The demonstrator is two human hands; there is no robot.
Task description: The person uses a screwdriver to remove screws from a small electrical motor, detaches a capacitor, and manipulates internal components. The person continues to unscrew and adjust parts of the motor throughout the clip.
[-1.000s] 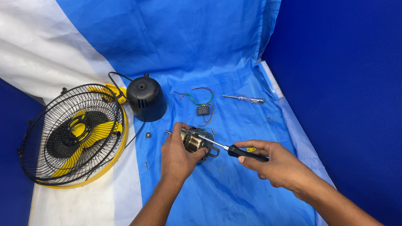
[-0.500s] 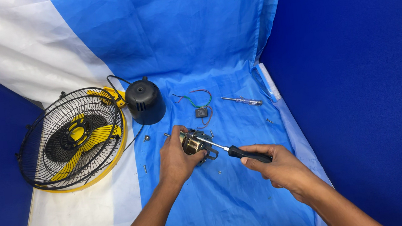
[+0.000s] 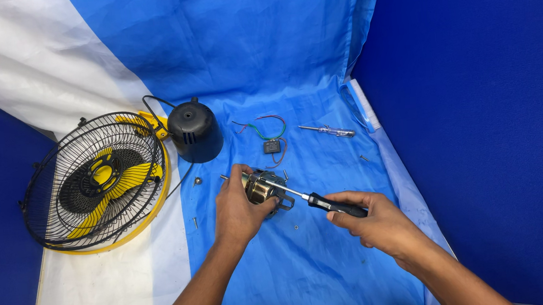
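From the head camera, the left hand (image 3: 240, 208) was cupped over a small metal fan motor (image 3: 266, 191), fingers curled round its near side and pinning it to the blue cloth (image 3: 309, 268). The right hand (image 3: 376, 220) was closed in a fist round the black handle of a screwdriver (image 3: 329, 204), whose shaft ran up and leftward from that hand until the tip met the top of the motor, just beside the left thumb. The motor lay between the two hands, closer to the left one.

Just beyond the left hand stood a black dome-shaped motor cover (image 3: 195, 133), upright on the cloth. Further out to the left of that hand, a black wire fan guard with yellow blades (image 3: 95, 183) lay tilted on a white sheet (image 3: 87, 303), its rim near the cover. Beyond the motor, ahead of both hands, sat a small black capacitor with coloured wires (image 3: 271, 144) looped behind it. Ahead of the right hand, well apart from it, lay a clear-handled tester screwdriver (image 3: 329, 130). A few loose screws (image 3: 197, 180) were scattered on the cloth just left of the left hand; how many, I could not tell.
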